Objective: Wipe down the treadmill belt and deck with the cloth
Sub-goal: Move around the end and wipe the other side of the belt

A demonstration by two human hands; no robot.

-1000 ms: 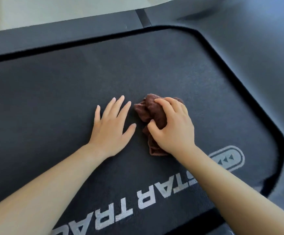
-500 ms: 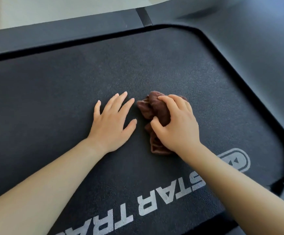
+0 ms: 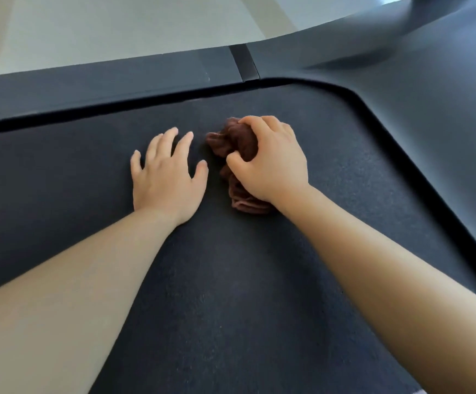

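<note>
A: Where is the cloth?

B: On the belt, in its far half, bunched into a brown wad under the right hand.

A: How does that hand hold it?

B: The fingers curl over the top of the wad and the thumb digs into its near side, so it grips the cloth and bears down on it. One end of the cloth sticks out beyond the fingertips, another below the wrist.

A: And the left hand?

B: Flat on the belt, palm down, fingers straight and spread, holding nothing. It lies just beside the cloth on its left. The thumb tip is near the wad, with a thin strip of belt between them.

A: What lies around the belt?

B: Beyond both hands runs the deck, a dark grey strip along the belt's far edge, with a seam in it above the right hand. On the right a grey cover curves round the belt's corner. Past the deck is a pale floor.

A: Are the arms bare?

B: Yes, both forearms reach in from the near edge.
</note>
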